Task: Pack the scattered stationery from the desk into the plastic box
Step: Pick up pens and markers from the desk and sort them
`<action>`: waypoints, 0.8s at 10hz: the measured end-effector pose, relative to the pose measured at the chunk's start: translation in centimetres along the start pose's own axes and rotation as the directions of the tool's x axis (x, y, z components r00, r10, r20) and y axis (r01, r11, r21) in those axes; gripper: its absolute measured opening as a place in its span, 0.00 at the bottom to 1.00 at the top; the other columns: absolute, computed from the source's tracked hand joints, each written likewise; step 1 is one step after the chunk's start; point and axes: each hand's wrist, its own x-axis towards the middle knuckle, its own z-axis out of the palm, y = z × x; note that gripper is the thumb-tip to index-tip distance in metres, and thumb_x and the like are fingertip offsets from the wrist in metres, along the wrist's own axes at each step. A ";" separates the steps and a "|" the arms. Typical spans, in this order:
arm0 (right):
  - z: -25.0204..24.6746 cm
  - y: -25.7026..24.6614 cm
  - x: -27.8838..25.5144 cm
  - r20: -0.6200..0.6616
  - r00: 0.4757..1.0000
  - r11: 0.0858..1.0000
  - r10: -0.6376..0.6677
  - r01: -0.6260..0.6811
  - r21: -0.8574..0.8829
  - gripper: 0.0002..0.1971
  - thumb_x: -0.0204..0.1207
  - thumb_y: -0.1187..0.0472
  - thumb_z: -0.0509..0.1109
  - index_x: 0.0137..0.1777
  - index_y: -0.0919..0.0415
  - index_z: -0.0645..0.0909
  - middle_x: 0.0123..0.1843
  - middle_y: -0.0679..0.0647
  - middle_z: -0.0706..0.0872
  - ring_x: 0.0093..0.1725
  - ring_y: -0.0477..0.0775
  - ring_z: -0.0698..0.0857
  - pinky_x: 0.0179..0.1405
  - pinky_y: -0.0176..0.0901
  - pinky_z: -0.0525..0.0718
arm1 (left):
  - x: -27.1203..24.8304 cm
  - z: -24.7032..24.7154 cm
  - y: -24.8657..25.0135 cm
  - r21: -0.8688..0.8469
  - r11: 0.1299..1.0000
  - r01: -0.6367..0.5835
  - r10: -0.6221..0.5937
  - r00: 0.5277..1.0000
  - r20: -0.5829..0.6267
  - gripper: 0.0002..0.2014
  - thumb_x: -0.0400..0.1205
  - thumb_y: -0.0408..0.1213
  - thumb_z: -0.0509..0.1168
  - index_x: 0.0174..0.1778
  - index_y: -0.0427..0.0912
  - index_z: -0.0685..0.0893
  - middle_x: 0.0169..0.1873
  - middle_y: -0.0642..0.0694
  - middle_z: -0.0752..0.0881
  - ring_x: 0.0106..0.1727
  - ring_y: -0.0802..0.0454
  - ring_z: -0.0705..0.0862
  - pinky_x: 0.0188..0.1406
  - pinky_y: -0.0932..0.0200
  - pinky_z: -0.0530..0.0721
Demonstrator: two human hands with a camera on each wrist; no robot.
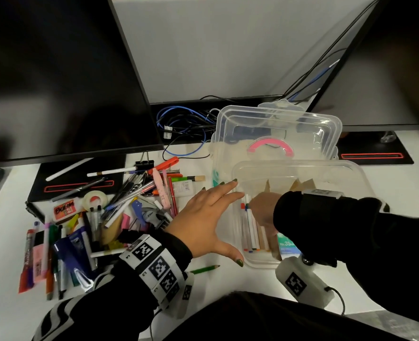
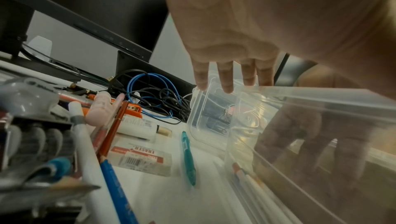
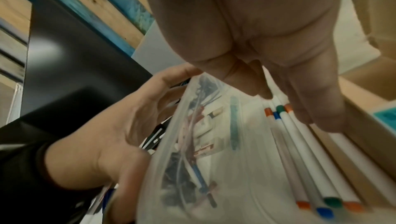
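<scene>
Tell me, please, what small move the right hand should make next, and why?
Probably lift the right hand out of the plastic box: the white markers already lie flat inside, the fingers hold nothing, and a pile of stationery waits on the desk.

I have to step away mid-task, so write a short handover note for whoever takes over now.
Left hand: open, fingers spread against the outer wall of the plastic box, steadying it.
Right hand: inside the box, fingertips on the white markers; no clear grip.
Done: a row of markers lies along the box floor.
Left: the stationery pile on the desk, plus a loose green pencil and a teal pen beside the box. The lid is off, behind the box.
</scene>
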 end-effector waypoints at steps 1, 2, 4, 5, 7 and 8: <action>0.5 -0.2 0.2 0.120 0.989 0.906 -0.087 0.129 -0.404 0.25 0.84 0.66 0.57 0.79 0.71 0.60 0.79 0.63 0.67 0.77 0.59 0.69 0.73 0.45 0.61 | -0.1 0.0 0.1 0.006 1.000 0.003 -0.003 1.000 0.000 0.57 0.57 0.67 0.75 0.80 0.63 0.51 0.79 0.68 0.42 0.79 0.65 0.46 0.78 0.59 0.44; 1.3 -0.6 -0.5 0.222 0.967 0.808 -0.123 0.228 -0.544 0.23 0.82 0.67 0.60 0.77 0.67 0.67 0.75 0.62 0.74 0.72 0.59 0.75 0.41 0.31 0.77 | -0.1 0.1 0.1 0.015 1.000 0.007 -0.007 1.000 -0.008 0.57 0.57 0.67 0.75 0.80 0.63 0.52 0.79 0.67 0.43 0.79 0.64 0.46 0.78 0.60 0.45; 2.2 -0.7 -1.0 0.188 0.982 0.891 -0.035 0.116 -0.438 0.24 0.84 0.64 0.57 0.78 0.69 0.62 0.78 0.63 0.67 0.78 0.58 0.66 0.72 0.36 0.57 | -0.2 0.4 0.2 0.025 1.000 0.010 -0.009 1.000 -0.018 0.57 0.57 0.68 0.74 0.80 0.62 0.53 0.79 0.67 0.43 0.80 0.62 0.47 0.78 0.59 0.47; 2.0 -0.4 -0.9 0.220 0.975 0.903 -0.035 0.125 -0.411 0.23 0.84 0.65 0.56 0.77 0.71 0.64 0.77 0.64 0.70 0.76 0.61 0.68 0.73 0.41 0.63 | -0.3 0.5 0.2 0.021 1.000 0.019 -0.018 1.000 -0.020 0.57 0.58 0.68 0.74 0.80 0.62 0.52 0.79 0.68 0.43 0.80 0.62 0.46 0.79 0.57 0.48; 0.6 -0.1 -1.2 0.191 0.974 0.979 -0.121 0.149 -0.142 0.24 0.81 0.61 0.63 0.77 0.63 0.68 0.63 0.60 0.81 0.51 0.54 0.83 0.47 0.43 0.83 | -0.5 0.8 0.5 -0.004 0.999 0.033 -0.033 0.999 -0.013 0.57 0.58 0.68 0.74 0.80 0.63 0.50 0.79 0.68 0.42 0.80 0.63 0.46 0.78 0.58 0.49; -0.5 0.1 -1.5 0.242 0.966 0.992 -0.090 0.066 0.107 0.27 0.80 0.59 0.64 0.77 0.64 0.66 0.67 0.60 0.79 0.59 0.54 0.83 0.60 0.49 0.83 | -0.7 0.6 0.7 -0.044 0.997 0.058 -0.057 0.998 0.021 0.58 0.59 0.65 0.75 0.81 0.63 0.49 0.78 0.71 0.39 0.80 0.63 0.50 0.77 0.59 0.54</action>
